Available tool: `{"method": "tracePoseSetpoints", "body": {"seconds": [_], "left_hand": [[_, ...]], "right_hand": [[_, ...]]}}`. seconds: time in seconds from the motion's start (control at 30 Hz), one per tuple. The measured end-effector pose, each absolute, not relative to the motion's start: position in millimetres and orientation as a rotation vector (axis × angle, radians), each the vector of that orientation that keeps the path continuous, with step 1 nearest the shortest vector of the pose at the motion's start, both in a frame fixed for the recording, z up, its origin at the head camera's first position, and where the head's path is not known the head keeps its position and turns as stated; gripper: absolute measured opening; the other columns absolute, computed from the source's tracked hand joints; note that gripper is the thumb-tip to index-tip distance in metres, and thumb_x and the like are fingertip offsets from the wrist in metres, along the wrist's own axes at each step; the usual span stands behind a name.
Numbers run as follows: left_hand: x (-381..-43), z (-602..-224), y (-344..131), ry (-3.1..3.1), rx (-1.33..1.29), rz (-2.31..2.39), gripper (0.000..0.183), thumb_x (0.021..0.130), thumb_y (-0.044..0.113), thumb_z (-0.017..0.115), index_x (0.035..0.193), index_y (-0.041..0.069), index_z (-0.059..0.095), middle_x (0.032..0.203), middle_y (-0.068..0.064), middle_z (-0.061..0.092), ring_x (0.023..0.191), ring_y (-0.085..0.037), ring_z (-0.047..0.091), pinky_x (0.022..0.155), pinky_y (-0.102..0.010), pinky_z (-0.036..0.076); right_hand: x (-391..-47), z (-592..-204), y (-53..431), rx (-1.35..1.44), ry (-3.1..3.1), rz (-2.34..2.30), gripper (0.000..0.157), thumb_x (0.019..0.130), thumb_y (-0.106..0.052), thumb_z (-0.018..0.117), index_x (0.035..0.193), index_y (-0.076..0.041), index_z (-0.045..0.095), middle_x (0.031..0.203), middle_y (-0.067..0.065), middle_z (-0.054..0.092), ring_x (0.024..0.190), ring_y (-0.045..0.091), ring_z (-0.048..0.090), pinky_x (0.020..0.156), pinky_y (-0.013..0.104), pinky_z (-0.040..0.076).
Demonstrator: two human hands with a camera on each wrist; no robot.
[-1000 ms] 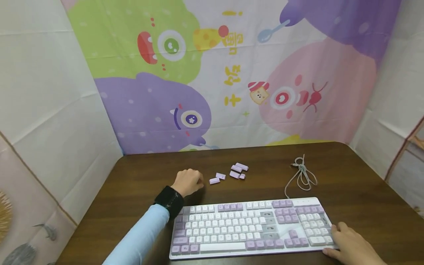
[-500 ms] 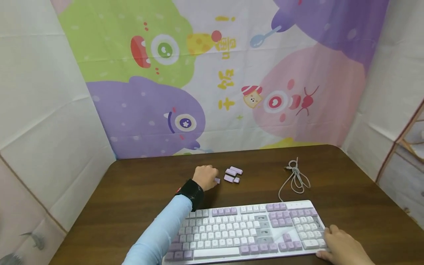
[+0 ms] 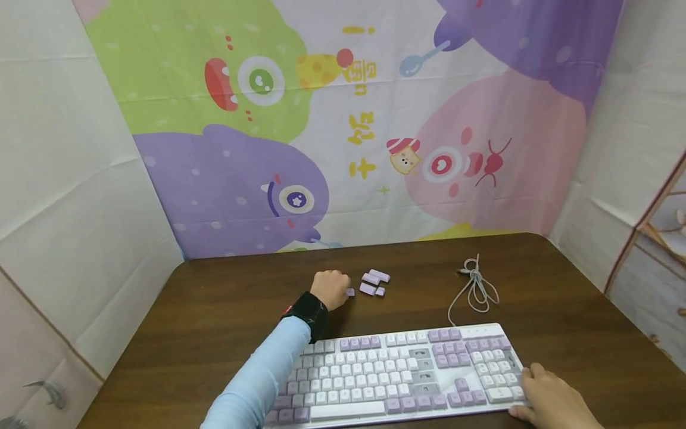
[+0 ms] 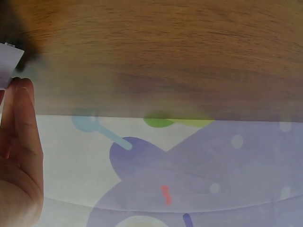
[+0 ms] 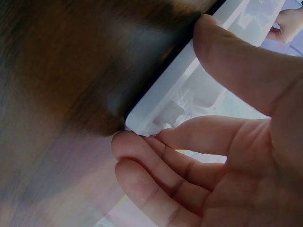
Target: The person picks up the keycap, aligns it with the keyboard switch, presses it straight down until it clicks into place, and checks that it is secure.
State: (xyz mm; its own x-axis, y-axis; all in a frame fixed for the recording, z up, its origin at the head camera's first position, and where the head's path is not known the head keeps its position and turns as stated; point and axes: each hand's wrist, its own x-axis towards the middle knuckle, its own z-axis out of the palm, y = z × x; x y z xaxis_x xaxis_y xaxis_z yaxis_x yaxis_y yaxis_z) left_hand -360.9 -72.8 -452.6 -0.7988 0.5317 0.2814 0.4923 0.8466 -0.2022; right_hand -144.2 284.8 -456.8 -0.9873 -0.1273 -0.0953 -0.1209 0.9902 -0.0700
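A white and lilac keyboard (image 3: pixel 351 393) lies along the front of the table, with bare grey switch spots (image 3: pixel 423 376) among its keys. My right hand (image 3: pixel 557 396) grips its right end; in the right wrist view, thumb and fingers (image 5: pixel 137 149) bend round the corner. Beyond the keyboard, my left hand (image 3: pixel 330 289) is low over the table at the loose keycaps. At the left edge of the left wrist view, a pale keycap (image 4: pixel 8 61) sits at its fingertips, pinched by them; the thumb is out of sight. One lilac keycap (image 3: pixel 350 292) shows beside that hand.
Several more lilac keycaps (image 3: pixel 370 278) lie right of the left hand. A tied grey cable (image 3: pixel 476 286) runs from the keyboard's back edge. Behind the brown table (image 3: pixel 241 298) hangs a cartoon-printed cloth (image 3: pixel 364 220), with pale cloth walls either side.
My left hand has moved right from bare table onto the two leftmost keycaps, then stays there. The right hand keeps its hold on the keyboard. The head view has shifted slightly.
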Motion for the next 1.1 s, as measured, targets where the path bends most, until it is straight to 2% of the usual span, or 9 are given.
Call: {"method": "tracePoseSetpoints", "body": {"seconds": [0.37, 0.63, 0.73, 0.9, 1.1], "left_hand": [[-356.1, -447.6, -63.4, -2.742, -0.797, 0.204, 0.007, 0.074, 0.021, 0.072, 0.072, 0.015, 0.070, 0.070, -0.003, 0.069, 0.062, -0.021, 0.064, 0.050, -0.039, 0.050], [-351.1, -450.2, -63.7, -2.697, -0.791, 0.186, 0.022, 0.074, 0.025, 0.073, 0.087, 0.012, 0.061, 0.067, -0.004, 0.065, 0.064, -0.020, 0.063, 0.051, -0.037, 0.050], [-346.0, -446.3, -62.4, -2.709, -0.791, 0.152, 0.026, 0.075, 0.026, 0.072, 0.093, 0.013, 0.059, 0.066, -0.002, 0.065, 0.064, -0.020, 0.063, 0.050, -0.037, 0.049], [-331.4, -434.7, -57.1, -2.714, -0.855, 0.107, 0.027, 0.077, 0.026, 0.069, 0.103, 0.020, 0.065, 0.066, 0.002, 0.064, 0.064, -0.017, 0.062, 0.047, -0.035, 0.047], [-311.8, -423.4, -47.3, -2.732, -0.942, 0.062, 0.013, 0.079, 0.027, 0.067, 0.092, 0.022, 0.068, 0.065, 0.004, 0.062, 0.062, -0.014, 0.061, 0.045, -0.032, 0.044]], "right_hand": [[-141.4, -458.9, 285.2, -0.207, 3.109, -0.102, 0.063, 0.064, -0.038, 0.078, 0.101, 0.009, 0.058, 0.088, 0.013, 0.055, 0.077, 0.030, 0.059, 0.059, 0.046, 0.047], [-139.7, -457.2, 283.5, -0.204, 3.106, -0.099, 0.065, 0.064, -0.038, 0.078, 0.102, 0.011, 0.057, 0.088, 0.013, 0.055, 0.077, 0.030, 0.058, 0.058, 0.046, 0.047], [-139.6, -455.9, 282.1, -0.191, 3.117, -0.112, 0.064, 0.064, -0.038, 0.078, 0.101, 0.010, 0.057, 0.086, 0.012, 0.054, 0.075, 0.029, 0.058, 0.057, 0.045, 0.046], [-139.3, -455.3, 281.7, -0.188, 3.125, -0.124, 0.062, 0.064, -0.037, 0.078, 0.099, 0.009, 0.057, 0.083, 0.011, 0.053, 0.073, 0.028, 0.057, 0.055, 0.045, 0.046], [-139.1, -457.1, 282.0, -0.194, 3.129, -0.111, 0.063, 0.064, -0.038, 0.078, 0.099, 0.010, 0.057, 0.084, 0.012, 0.054, 0.074, 0.029, 0.058, 0.055, 0.045, 0.046]]}}
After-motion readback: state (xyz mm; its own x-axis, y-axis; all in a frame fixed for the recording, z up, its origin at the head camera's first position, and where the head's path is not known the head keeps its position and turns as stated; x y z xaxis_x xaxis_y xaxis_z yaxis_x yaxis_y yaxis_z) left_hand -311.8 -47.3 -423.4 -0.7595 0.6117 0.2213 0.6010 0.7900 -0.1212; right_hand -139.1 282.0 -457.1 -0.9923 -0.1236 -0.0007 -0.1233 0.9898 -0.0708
